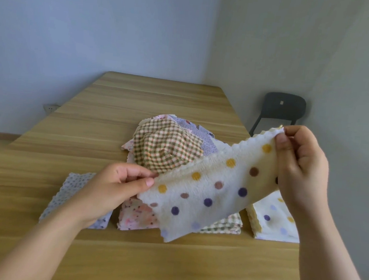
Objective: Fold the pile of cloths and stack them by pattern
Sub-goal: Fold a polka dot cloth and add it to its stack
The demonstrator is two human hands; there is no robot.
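Cream fleece dotted mustard, brown and violet, the polka-dot cloth [208, 186] hangs above the bench [138, 100]. The left grip [117, 187] pinches one corner at 9 o'clock and the right grip [299, 170] pinches the scalloped upper corner at 2 o'clock. The cloth covers most of the checked stack [225, 226] and part of the pink floral stack [136, 216]. The left forearm hides part of the lilac speckled stack [72, 188] at 8 o'clock, and the right wrist overlaps the dotted stack [277, 219] at 4 o'clock. At 12 o'clock lies the unfolded pile, with a crinkled gingham cloth [167, 147] on top of lilac and pink ones. The bench is pale wood-grain. A dark chair [282, 108] stands at 2 o'clock against grey walls, and a socket [50, 107] sits at 9 o'clock.
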